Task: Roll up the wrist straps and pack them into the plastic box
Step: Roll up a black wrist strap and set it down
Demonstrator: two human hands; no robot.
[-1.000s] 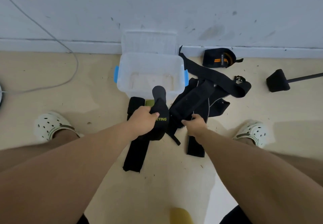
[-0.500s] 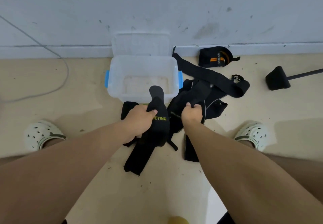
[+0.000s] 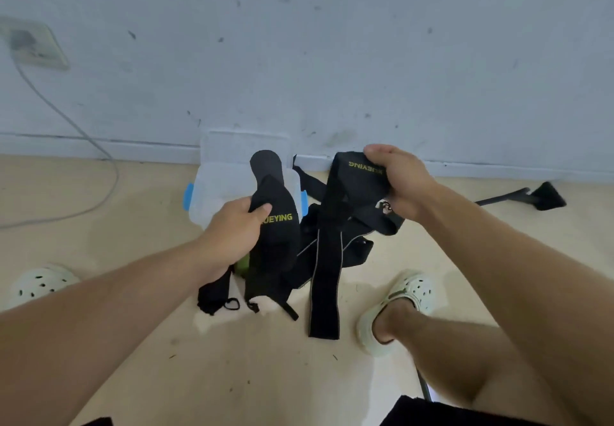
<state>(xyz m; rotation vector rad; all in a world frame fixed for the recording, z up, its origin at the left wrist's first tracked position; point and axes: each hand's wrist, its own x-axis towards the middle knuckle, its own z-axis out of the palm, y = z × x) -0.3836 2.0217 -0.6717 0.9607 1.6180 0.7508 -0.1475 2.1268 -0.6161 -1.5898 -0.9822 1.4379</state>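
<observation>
My left hand (image 3: 237, 224) grips a black wrist strap (image 3: 275, 226) with yellow-green lettering, lifted in front of the clear plastic box (image 3: 212, 193). The box has blue clips and stands open against the wall, mostly hidden behind the strap. My right hand (image 3: 397, 181) grips the upper end of a second black strap (image 3: 327, 259), which hangs down long towards the floor. More black straps (image 3: 357, 249) lie tangled on the floor below both hands.
A black weight with a rod (image 3: 545, 196) lies at the right near the wall. A grey cable (image 3: 66, 126) runs from a wall socket (image 3: 33, 46) across the floor at left. My feet in pale clogs (image 3: 398, 306) flank the pile.
Both hands have risen from the pile. My right hand lifted its strap up and to the right, so the strap now dangles. The view tilted upward.
</observation>
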